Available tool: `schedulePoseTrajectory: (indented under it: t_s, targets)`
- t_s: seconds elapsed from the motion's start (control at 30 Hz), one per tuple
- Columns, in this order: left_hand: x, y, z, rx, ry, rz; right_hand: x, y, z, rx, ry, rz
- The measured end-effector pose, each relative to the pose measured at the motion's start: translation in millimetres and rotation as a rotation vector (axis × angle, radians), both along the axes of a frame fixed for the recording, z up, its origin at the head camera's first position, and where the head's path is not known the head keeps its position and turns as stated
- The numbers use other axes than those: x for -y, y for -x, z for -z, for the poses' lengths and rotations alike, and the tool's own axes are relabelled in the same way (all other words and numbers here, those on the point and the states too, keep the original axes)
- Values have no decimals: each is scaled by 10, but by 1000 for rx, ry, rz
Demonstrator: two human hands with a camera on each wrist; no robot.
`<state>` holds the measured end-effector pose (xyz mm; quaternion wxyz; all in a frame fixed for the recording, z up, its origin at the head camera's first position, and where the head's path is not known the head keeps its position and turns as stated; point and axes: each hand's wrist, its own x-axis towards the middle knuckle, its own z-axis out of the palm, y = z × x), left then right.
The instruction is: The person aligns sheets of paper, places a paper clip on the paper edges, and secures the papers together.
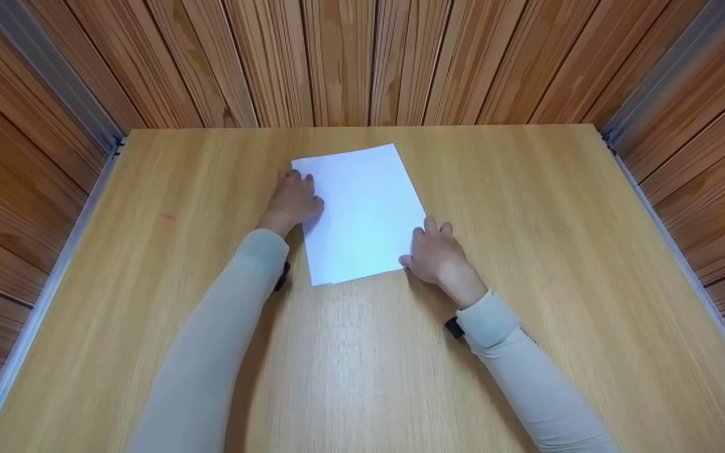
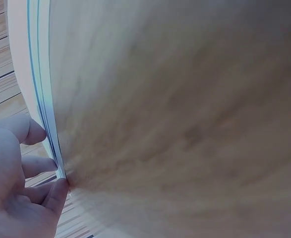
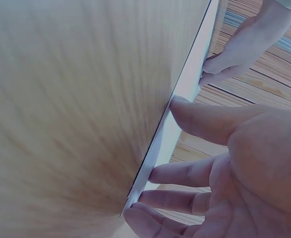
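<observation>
White sheets of paper point(image 1: 362, 207) lie stacked on the wooden table, turned slightly askew; a small step along the near edge shows they are not quite even. My left hand point(image 1: 293, 200) touches the stack's left edge near the far corner, its thumb over the top sheet. At the near right corner, my right hand point(image 1: 437, 251) has its thumb by the near edge and its fingers along the right side. Layered paper edges point(image 2: 42, 84) show beside the left fingertips in the left wrist view. In the right wrist view, loosely extended fingers point(image 3: 182, 173) rest against the paper's edge.
The wooden table point(image 1: 557, 251) has a small reddish mark point(image 1: 168, 216) on its left part. Wood-panelled walls point(image 1: 343, 63) stand behind it and on both sides, with grey metal rails point(image 1: 54, 277) along the side edges. Black wrist cameras point(image 1: 454, 327) sit under the light sleeves.
</observation>
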<state>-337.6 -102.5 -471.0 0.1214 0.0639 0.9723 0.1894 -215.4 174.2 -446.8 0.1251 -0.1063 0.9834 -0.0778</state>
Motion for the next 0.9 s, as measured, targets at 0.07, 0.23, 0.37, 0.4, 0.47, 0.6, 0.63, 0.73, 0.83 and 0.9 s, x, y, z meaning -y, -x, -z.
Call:
schedulePoseTrajectory:
  t_s: [0.07, 0.23, 0.37, 0.4, 0.47, 0.6, 0.63, 0.73, 0.83, 0.9]
  targets:
    - [-1, 1, 1, 3, -3, -1, -3, -8, -1, -3, 1, -1]
    - [-19, 1, 1, -3, -6, 22, -3, -32, -7, -4, -8, 11]
    - [-26, -6, -11, -5, -6, 40, 9, -58, -9, 1, -22, 16]
    - [-27, -5, -14, -10, 1, 48, 12, -63, -11, 1, -30, 12]
    - [-35, -1, -16, -25, 10, 64, 9, -76, -14, 1, -42, 7]
    - [-62, 18, -12, -44, 31, 97, -3, -100, -27, 10, -50, 5]
    - [-68, 20, -11, -37, 28, 96, -8, -108, -30, 15, -45, 7]
    - [-87, 22, -13, -13, 18, 92, -19, -129, -41, 19, -29, 14]
    - [-105, 11, -23, -3, 10, 90, -20, -146, -50, 21, -17, 21]
    - [-118, 3, -28, -6, 5, 95, -15, -155, -51, 21, -15, 26]
